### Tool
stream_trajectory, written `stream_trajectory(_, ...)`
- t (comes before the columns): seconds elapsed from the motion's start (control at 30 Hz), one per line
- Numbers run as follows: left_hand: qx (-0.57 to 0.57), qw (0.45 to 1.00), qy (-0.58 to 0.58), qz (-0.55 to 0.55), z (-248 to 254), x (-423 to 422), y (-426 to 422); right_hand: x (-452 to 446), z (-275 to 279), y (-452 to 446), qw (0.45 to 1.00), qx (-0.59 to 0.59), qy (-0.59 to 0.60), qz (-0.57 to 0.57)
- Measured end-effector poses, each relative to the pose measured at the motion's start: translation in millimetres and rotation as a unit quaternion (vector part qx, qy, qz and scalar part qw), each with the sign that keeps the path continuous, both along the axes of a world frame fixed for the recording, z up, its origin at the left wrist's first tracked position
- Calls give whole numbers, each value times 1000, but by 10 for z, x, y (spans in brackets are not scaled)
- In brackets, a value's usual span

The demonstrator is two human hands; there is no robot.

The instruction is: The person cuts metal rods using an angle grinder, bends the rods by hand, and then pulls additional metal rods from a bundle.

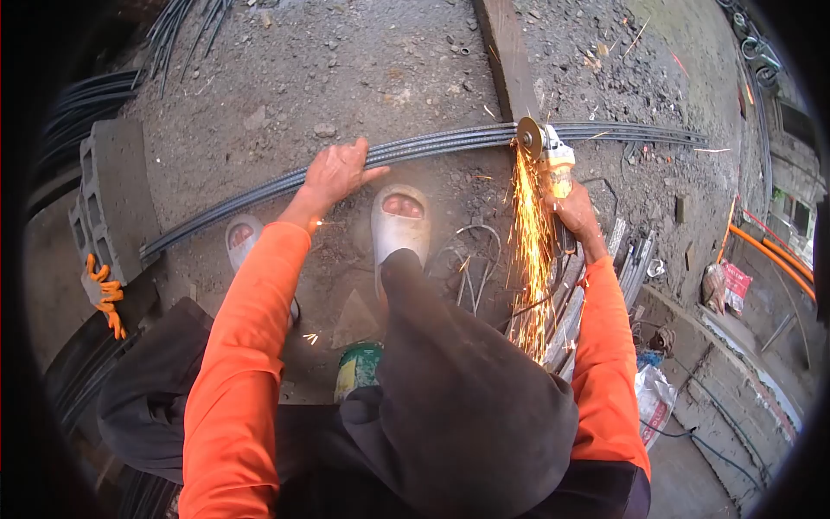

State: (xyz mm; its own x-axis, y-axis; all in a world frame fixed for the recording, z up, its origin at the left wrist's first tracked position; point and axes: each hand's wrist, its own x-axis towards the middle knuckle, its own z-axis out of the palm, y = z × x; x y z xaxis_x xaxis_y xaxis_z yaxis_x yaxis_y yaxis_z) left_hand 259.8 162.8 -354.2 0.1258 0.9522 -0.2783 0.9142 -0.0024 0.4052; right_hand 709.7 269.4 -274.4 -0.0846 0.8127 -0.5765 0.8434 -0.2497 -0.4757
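Observation:
A bundle of steel rebar (pixel 450 141) runs across the ground in front of me, over a wooden beam (pixel 504 60). My left hand (pixel 339 176) rests on the bundle, its fingers laid over the bars and the thumb apart; whether it grips them I cannot make out. In my right hand (pixel 575 212) is a yellow angle grinder (pixel 556 164), the fingers wrapped round its body. The cutting disc (pixel 530 137) touches the bars near the beam, and a stream of orange sparks (pixel 527 251) falls toward me from there.
At left a concrete hollow block (pixel 117 203) stands by the bars' end, with orange-palmed gloves (pixel 105 294) on it. My sandalled foot (pixel 402 221) is close to the bundle. Metal lengths (pixel 635 264) lie under my right arm. A cable (pixel 722 454) and orange pipes (pixel 774 258) are at right.

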Motion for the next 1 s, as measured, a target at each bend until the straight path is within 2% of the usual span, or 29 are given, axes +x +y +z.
stream_trajectory(0.13, -7, 1000, -2, 4, 17, 0, 12, -20, 51, -29, 999, -37, -12, -30)
stream_trajectory(0.33, -4, 1000, 3, 3, 30, 5, 8, -5, 87, -80, 1000, -20, -7, -9)
stream_trajectory(0.43, -11, 1000, 9, 4, 54, 10, 16, -59, 168, -63, 997, -21, -65, 20)
stream_trajectory(0.53, -67, 997, 18, 14, 113, 27, 52, -38, 79, -37, 999, -23, -26, 2)
stream_trajectory(0.63, -1, 1000, 11, 5, 58, 20, 16, -126, 160, 40, 999, -33, -13, 8)
stream_trajectory(0.73, -33, 999, 0, 14, 40, 15, 25, -136, 59, 63, 1000, -6, -1, -23)
stream_trajectory(1.0, -30, 999, 1, 14, 48, 7, 27, -161, 75, 132, 999, -27, -32, -13)
